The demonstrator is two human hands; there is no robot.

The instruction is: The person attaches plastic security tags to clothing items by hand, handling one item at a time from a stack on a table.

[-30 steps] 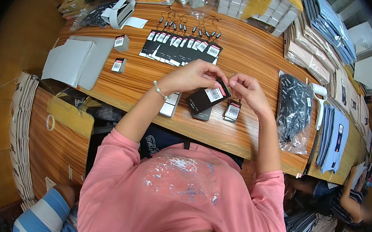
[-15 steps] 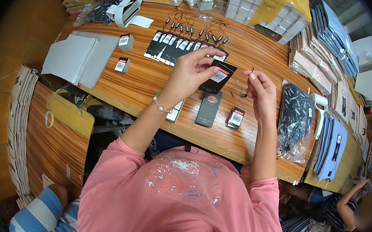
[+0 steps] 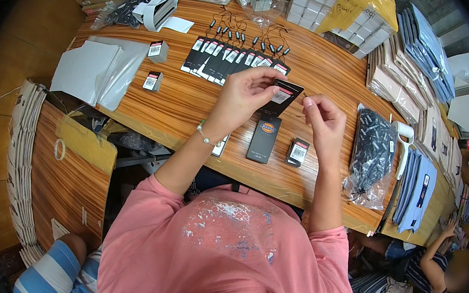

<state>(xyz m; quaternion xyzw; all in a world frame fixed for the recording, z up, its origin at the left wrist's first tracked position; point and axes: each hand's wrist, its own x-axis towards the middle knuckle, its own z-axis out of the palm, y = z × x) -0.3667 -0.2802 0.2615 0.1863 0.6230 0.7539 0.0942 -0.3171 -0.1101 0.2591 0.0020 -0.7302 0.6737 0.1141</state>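
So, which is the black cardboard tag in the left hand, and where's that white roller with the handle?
Black cardboard tag (image 3: 283, 98): head view, the middle of its labelled face.
White roller with a handle (image 3: 404, 155): head view, on its handle.

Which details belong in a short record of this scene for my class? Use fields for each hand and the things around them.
Left hand: holds a black tag with a barcode label
Right hand: fingertips pinched beside the tag, seemingly on a thin dark cord
Nearer the person: dark rectangular pack, small label stack
Beyond the hands: overlapping corded tags
Right side: clear bag of small dark pieces
Left side: white sheets
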